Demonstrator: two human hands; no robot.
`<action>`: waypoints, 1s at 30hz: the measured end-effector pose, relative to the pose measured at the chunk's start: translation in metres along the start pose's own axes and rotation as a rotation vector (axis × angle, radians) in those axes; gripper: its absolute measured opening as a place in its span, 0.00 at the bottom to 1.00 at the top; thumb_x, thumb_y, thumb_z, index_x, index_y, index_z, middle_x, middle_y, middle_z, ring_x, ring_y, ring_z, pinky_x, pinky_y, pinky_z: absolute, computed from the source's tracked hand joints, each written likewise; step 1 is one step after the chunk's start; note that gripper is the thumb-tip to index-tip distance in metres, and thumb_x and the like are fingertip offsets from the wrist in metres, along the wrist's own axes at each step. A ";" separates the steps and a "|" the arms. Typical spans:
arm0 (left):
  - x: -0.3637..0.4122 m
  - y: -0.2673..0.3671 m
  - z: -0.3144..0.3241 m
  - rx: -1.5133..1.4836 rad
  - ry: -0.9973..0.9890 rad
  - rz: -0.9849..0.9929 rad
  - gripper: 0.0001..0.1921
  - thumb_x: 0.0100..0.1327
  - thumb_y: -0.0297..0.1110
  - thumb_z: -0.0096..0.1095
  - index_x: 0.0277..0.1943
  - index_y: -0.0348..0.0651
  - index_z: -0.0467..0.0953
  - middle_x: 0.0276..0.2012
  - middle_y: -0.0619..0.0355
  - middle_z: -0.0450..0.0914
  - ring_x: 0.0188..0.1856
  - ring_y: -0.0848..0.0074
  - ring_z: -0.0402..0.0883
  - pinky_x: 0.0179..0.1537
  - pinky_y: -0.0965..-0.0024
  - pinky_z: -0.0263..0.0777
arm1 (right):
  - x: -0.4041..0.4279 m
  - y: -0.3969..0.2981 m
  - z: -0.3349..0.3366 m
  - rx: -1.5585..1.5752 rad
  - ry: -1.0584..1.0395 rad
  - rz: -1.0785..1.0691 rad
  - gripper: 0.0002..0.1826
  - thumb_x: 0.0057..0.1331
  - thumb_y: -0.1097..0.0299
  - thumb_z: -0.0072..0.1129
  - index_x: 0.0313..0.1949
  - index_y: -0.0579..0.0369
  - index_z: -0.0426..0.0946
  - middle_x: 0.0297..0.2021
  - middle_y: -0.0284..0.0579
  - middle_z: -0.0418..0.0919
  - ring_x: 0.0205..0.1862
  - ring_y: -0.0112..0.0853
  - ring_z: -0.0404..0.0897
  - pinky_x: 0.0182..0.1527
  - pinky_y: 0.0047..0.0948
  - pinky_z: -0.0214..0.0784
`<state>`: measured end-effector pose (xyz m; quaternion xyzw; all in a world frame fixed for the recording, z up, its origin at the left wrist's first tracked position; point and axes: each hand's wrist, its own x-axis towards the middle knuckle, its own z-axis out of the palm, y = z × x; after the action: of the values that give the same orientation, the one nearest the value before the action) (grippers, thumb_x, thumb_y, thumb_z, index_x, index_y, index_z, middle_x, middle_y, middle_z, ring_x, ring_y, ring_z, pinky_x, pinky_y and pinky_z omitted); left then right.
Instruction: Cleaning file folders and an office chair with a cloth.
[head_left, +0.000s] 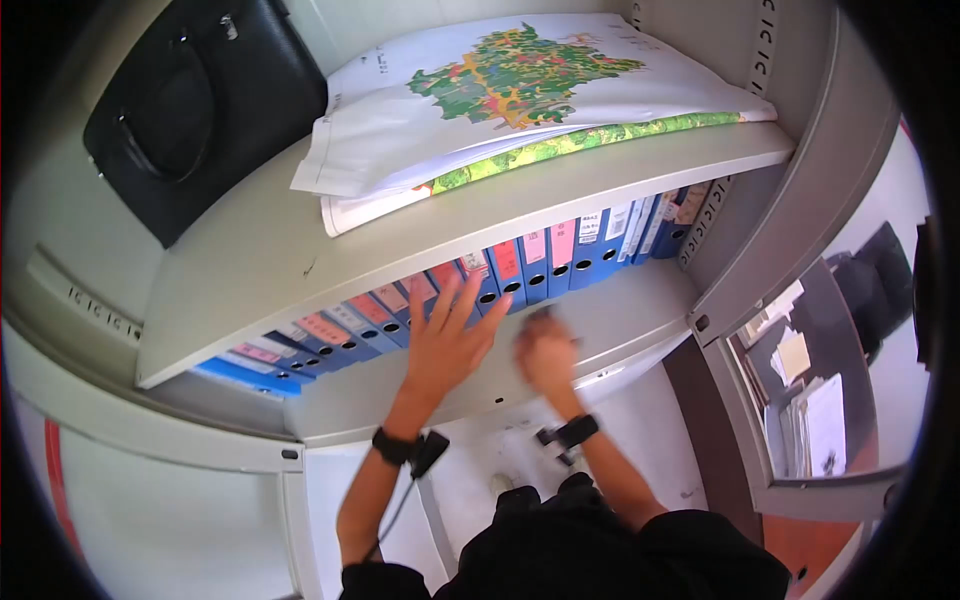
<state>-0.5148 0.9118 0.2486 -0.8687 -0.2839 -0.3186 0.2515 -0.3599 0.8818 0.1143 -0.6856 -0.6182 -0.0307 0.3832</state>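
A row of blue lever-arch binders (506, 270) stands upright on the lower shelf (637, 296) of a metal cabinet. Their spines carry red, pink and white labels and round finger holes. My left hand (442, 352) is spread in front of the row, its fingertips over the middle spines. Whether they press on the binders I cannot tell. Low before the row, to the right, my right hand (547, 352) is blurred and curled around a small dark object (541, 313), mostly hidden by the fingers. Both wrists wear black straps.
On the upper shelf (247, 289), printed paper sheets (360, 142) overhang the front edge beside a black leather handbag (247, 97). Open cabinet doors (187, 517) flank me. Through the right door's glass, a desk (855, 390) with paper stacks and a black chair (874, 292) show.
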 end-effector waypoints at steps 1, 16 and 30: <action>-0.007 0.009 -0.009 -0.021 0.008 0.013 0.26 0.56 0.38 0.65 0.59 0.60 0.71 0.65 0.53 0.63 0.65 0.58 0.61 0.62 0.41 0.50 | -0.014 -0.034 0.023 0.052 -0.086 -0.024 0.08 0.56 0.67 0.55 0.34 0.55 0.75 0.32 0.46 0.76 0.38 0.43 0.76 0.40 0.42 0.69; -0.261 0.101 -0.178 0.097 0.027 -1.187 0.19 0.57 0.17 0.55 0.53 0.35 0.72 0.54 0.45 0.72 0.58 0.54 0.69 0.59 0.58 0.62 | 0.013 0.126 -0.059 -0.182 0.058 0.051 0.14 0.60 0.67 0.52 0.46 0.52 0.75 0.49 0.48 0.75 0.51 0.46 0.73 0.53 0.41 0.66; -0.347 0.149 -0.446 0.850 0.795 -1.419 0.24 0.70 0.38 0.48 0.62 0.32 0.59 0.57 0.44 0.68 0.59 0.62 0.67 0.59 0.59 0.64 | -0.057 -0.224 0.106 0.195 -0.157 -0.296 0.07 0.52 0.72 0.54 0.31 0.57 0.75 0.34 0.48 0.75 0.40 0.44 0.74 0.43 0.42 0.68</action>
<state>-0.8212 0.4145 0.2676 -0.1512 -0.7367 -0.5425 0.3743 -0.6141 0.8813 0.1194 -0.5472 -0.7401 0.0270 0.3900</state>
